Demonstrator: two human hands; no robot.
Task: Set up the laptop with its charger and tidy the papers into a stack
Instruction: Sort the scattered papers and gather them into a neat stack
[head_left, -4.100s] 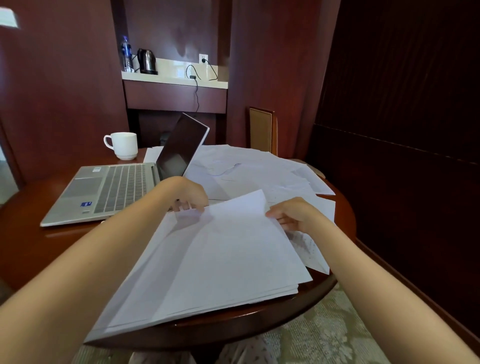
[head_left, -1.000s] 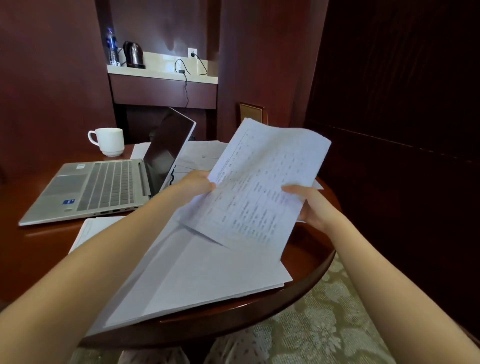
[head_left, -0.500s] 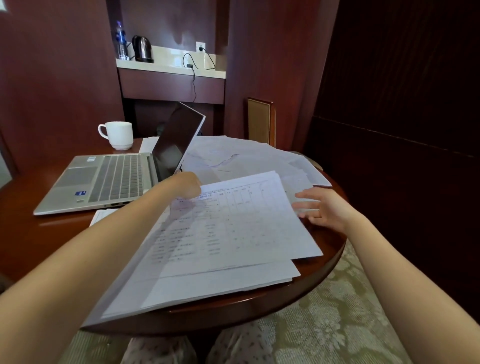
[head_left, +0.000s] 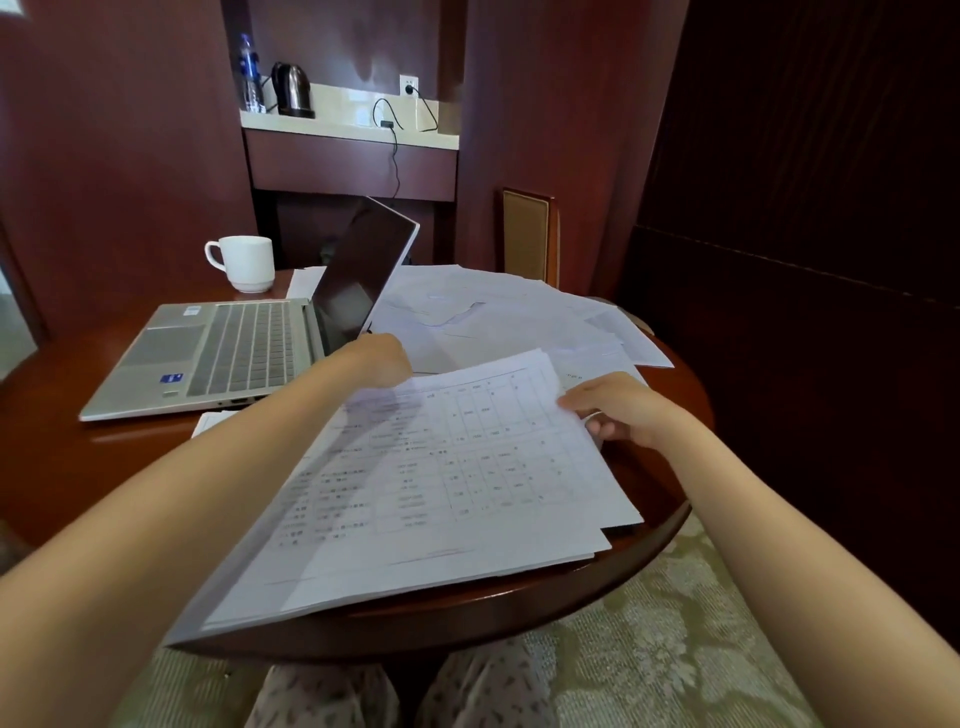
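Round dark-wood worktop (head_left: 78, 467) over pale patterned carpet (head_left: 649, 649); knees in printed fabric (head_left: 322, 696) just under its near edge. Stack of papers (head_left: 415, 577) lies at that near edge, slightly fanned, one corner overhanging. Printed sheet (head_left: 467, 467) with a table grid sits on top, skewed to the stack. Right grip (head_left: 618, 410) pinches the sheet's right edge, thumb on top, fingers curled below. Left grip (head_left: 382, 358) rests at the stack's far left corner, knuckles up, fingers hidden; cannot tell whether it grasps the paper. Small sheet (head_left: 213, 421) pokes out beneath the left forearm, just beside the laptop's front edge. Laptop (head_left: 234, 353) stands open on the left of the worktop, screen dark. Loose papers (head_left: 493, 312) lie spread beyond both grips, overlapping, up to the far rim. White mug (head_left: 244, 262) stands behind the laptop. Chair back (head_left: 527, 234) rises past the papers. Wall shelf (head_left: 337, 127) further off carries a kettle (head_left: 292, 89) and a water bottle (head_left: 249, 73); charger cable (head_left: 395, 150) runs from the wall socket (head_left: 409, 84) across the shelf and hangs down its front, lower end lost in shadow.
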